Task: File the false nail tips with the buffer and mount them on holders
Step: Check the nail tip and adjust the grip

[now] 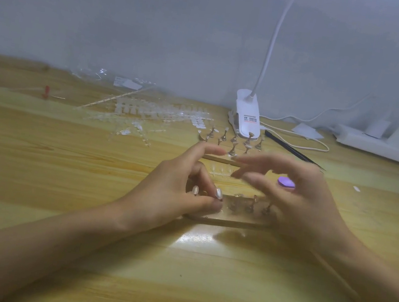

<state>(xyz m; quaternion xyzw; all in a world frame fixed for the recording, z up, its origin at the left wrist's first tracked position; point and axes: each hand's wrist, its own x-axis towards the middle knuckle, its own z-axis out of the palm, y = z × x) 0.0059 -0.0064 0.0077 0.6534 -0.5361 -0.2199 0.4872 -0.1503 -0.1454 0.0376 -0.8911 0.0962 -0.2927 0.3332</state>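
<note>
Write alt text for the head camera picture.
Two bare hands meet over a clear stand of nail holders on a wooden table; the left hand pinches at its left end, the blurred right hand is by a purple buffer.

Bare light wooden table (171, 290) is lying open along the near edge. Left hand (177, 186), pinching a gold holder (218, 195), and right hand (299, 192) are boxing in the clear holder slab (234, 223). Second holder rack (234, 140), white clip lamp (246, 121) and clear nail-tip strips (157, 115) are crowding the rear. Thin black tool (295, 150) and white power strip (382, 147) are blocking rear right.
</note>
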